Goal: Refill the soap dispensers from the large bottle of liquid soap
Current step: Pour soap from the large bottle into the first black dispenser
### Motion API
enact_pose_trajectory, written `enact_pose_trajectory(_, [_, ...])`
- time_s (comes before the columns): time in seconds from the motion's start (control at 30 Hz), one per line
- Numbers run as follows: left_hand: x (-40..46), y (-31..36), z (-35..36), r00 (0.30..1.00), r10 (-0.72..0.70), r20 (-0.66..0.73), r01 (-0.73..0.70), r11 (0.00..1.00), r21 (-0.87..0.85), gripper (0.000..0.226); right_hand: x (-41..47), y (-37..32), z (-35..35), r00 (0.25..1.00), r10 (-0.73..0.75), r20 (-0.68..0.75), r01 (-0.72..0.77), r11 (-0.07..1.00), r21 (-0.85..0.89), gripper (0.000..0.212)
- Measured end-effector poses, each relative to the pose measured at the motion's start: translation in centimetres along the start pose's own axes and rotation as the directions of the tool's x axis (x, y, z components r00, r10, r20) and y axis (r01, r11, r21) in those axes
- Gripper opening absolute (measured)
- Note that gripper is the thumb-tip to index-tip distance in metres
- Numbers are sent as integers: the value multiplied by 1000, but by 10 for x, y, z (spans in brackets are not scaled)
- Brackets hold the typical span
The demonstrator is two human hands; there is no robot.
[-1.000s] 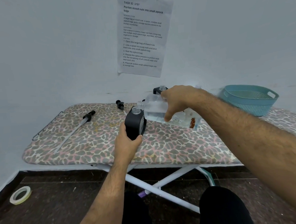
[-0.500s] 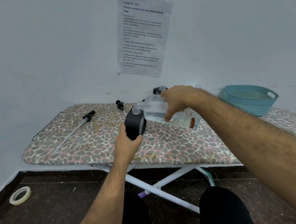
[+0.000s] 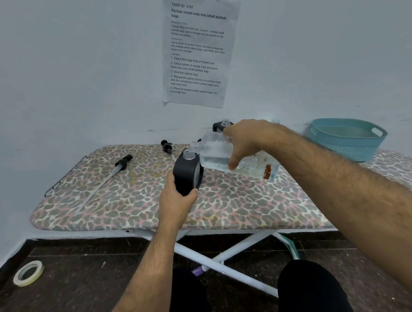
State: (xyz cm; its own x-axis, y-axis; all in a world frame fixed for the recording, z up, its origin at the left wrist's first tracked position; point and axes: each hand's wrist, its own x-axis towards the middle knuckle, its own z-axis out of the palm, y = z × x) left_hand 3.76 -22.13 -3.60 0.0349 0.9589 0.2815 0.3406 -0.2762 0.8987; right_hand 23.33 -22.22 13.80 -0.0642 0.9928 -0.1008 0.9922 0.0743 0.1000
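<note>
Ironing board (image 3: 135,197): fingers (image 3: 233,165) grip tilted bottle (image 3: 214,153).

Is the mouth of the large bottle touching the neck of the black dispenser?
Cannot tell. In the head view the large bottle mouth sits just above and beside the black dispenser neck; no clear gap or contact shows.

Black dispenser (image 3: 186,174), clear bottle (image 3: 218,152), leopard-print ironing board (image 3: 131,200) in grey, pink and cream, teal basket (image 3: 347,140).
</note>
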Motion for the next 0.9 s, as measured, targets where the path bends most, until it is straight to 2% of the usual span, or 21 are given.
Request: enact_pose_trajectory(0.9, [1, -1, 1, 1000, 2, -8, -1, 1000, 22, 57, 0, -1, -2, 1000, 8, 10, -8, 1000, 0, 88])
